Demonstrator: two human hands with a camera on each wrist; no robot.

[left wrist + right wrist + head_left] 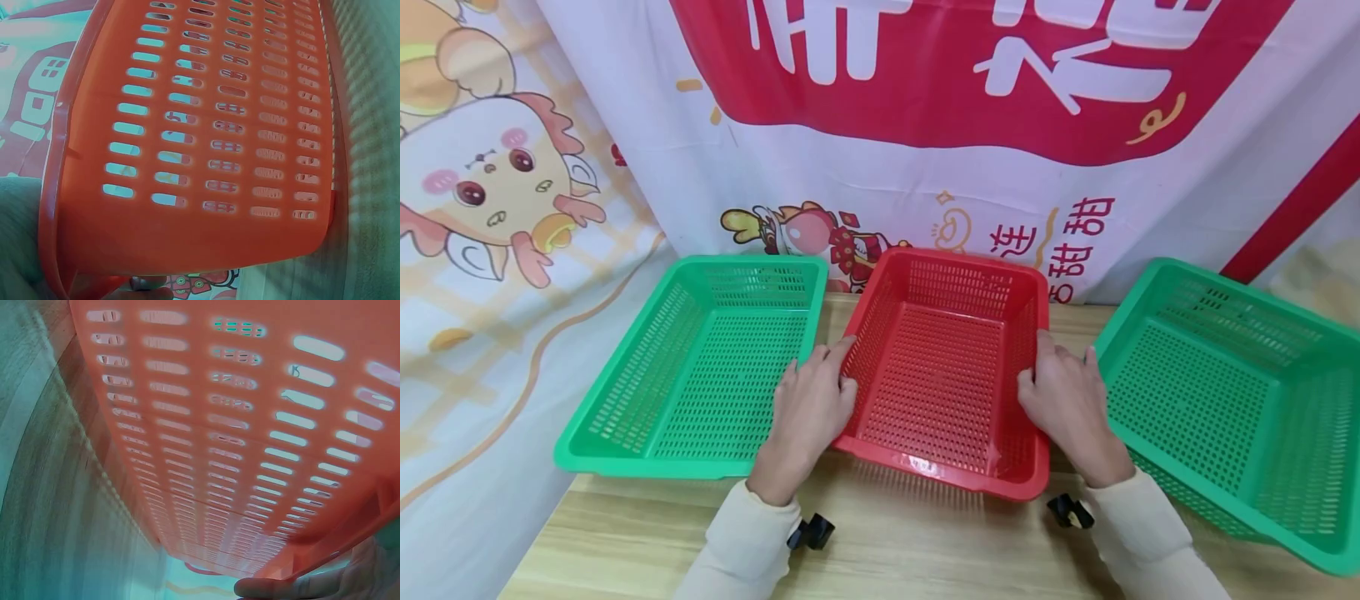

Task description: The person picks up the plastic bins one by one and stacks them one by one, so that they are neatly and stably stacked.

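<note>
A red plastic basket (pixel 936 383) with slotted walls sits between both hands, and nothing lies in it. My left hand (pixel 811 404) grips its left rim, the thumb over the inner side. On the opposite rim my right hand (pixel 1067 400) holds on in the same way. The left wrist view shows the outer side wall of the red basket (pixel 200 244) close up. In the right wrist view, fingers (pixel 294 588) reach under the rim of the red basket (pixel 206 450). Whether its base touches the table cannot be told.
A green basket (pixel 658 467) stands at the left, close to my left hand. Another green basket (pixel 1187 500) stands at the right, beside my right forearm. All are over a wooden table (pixel 910 550), with a printed cloth (pixel 865 167) hanging behind.
</note>
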